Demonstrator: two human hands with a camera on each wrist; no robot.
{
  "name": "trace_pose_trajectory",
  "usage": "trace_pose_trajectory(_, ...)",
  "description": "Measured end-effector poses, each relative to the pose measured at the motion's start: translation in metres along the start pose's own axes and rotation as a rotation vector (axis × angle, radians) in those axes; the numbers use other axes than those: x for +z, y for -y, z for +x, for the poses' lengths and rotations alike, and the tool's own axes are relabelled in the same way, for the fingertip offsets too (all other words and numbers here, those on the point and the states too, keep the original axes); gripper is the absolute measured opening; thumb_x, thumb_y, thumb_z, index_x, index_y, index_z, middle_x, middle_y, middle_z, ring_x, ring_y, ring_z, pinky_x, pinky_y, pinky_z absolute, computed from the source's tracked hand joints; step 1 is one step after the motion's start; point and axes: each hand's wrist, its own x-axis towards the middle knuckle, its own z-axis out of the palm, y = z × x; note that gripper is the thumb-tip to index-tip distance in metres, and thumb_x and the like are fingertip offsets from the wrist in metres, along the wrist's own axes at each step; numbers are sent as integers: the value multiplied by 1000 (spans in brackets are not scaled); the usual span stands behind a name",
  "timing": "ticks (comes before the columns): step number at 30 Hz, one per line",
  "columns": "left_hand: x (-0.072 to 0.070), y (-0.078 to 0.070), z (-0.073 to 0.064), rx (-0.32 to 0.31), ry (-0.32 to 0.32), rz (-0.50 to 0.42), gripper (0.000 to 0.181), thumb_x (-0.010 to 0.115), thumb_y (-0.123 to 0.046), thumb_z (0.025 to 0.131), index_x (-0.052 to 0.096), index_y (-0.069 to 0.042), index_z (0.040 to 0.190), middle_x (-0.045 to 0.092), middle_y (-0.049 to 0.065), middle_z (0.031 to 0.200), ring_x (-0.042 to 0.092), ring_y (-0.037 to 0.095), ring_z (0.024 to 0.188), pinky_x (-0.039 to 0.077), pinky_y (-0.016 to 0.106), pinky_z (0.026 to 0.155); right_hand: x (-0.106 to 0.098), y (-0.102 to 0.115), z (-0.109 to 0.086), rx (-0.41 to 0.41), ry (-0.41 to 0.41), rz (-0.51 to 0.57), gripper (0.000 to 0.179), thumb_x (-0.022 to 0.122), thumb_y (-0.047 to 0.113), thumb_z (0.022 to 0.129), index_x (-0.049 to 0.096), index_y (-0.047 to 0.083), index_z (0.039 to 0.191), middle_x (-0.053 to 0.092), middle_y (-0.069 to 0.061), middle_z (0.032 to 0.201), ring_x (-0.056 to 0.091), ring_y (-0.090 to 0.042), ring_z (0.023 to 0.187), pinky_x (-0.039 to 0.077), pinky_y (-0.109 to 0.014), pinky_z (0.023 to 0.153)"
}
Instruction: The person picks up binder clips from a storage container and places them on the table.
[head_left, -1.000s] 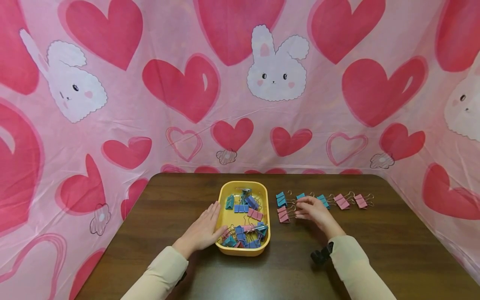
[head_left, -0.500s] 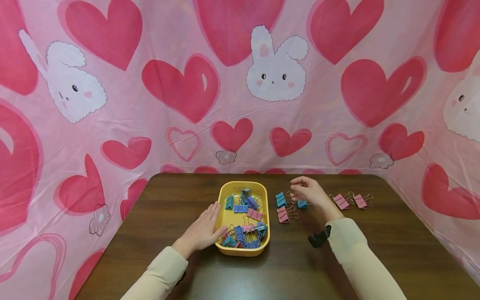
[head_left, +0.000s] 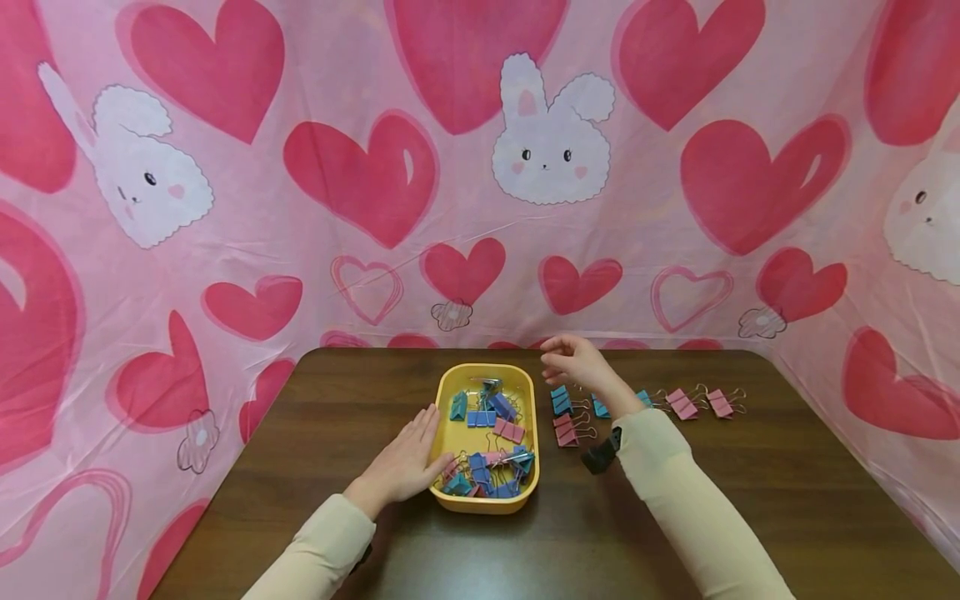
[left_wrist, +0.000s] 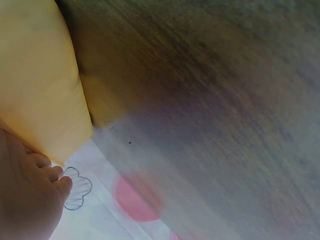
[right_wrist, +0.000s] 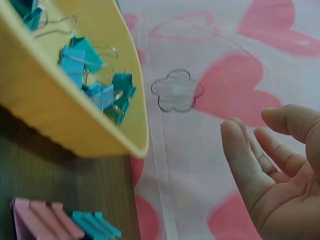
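Head view, yellow tray: the tray [head_left: 483, 506] is set left of the middle on the surface [head_left: 787, 500]; binder clips [head_left: 482, 418] in blue, teal and pink lie inside, jumbled at the near end and grouped more loosely toward the far end.
Head view, left grip: the left grip [head_left: 405, 458] is laid on the tray's left side, fingers straight, thumb apart; nothing is pinched.
Head view, right grip: the right grip [head_left: 579, 365] is held by the tray's far right corner, fingers loosely bent; no clip is seen in it.
Head view, clip row: blue and pink clips [head_left: 681, 404] are lined up to the right of the tray, partly covered by the right arm; one pink clip [head_left: 566, 432] is set on the near side of the leftmost blue one.
Left wrist view, tray wall: fingertips are rested along its edge; light, even pressure should keep it from sliding.
Right wrist view, thumb and forefinger: these are spread, with nothing between.
Right wrist view, wire handles: some are crossed; a loose clip is best pinched by its body and lifted straight up.
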Motion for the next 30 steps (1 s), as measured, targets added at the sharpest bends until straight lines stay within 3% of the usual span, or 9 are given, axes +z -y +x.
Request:
trace_pose_trajectory(6,0,1,0,5,-10,7,77,44,-47,93,19,5,144,17,16,150,14,29,137,18,41,108,24,6,15,7,24,24,27,55,0,90,49,-13,113,54,-26,92,62,-36,76,50,-49,74)
trace_pose_trajectory(13,1,2,0,16,-16,4,77,44,-47,93,19,6,143,17,17,150,15,31,136,19,41,108,54,4,27,49,30,-4,24,58,2,89,52,-8,110,58,-15,86,60,-41,82,51,-46,74)
trace_pose_trajectory(16,1,1,1,20,-18,-3,77,44,-47,93,19,6,143,17,17,150,16,31,136,19,42,107,64,1,32,63,32,-10,23,57,1,89,52,-8,110,58,-17,87,58,-46,85,52,-46,73)
trace_pose_trajectory(22,1,0,1,9,-12,-18,77,44,-47,92,19,5,144,17,16,150,15,30,136,19,42,107,77,-7,41,107,17,-32,23,57,1,88,54,-7,109,59,-20,89,61,-40,79,54,-37,67)
trace_pose_trajectory(30,1,1,1,9,-7,-5,78,44,-48,92,18,4,144,16,16,150,14,29,137,19,41,107,85,-19,46,173,20,-80,23,59,2,87,56,-6,109,62,-18,90,63,-29,70,54,-36,64)
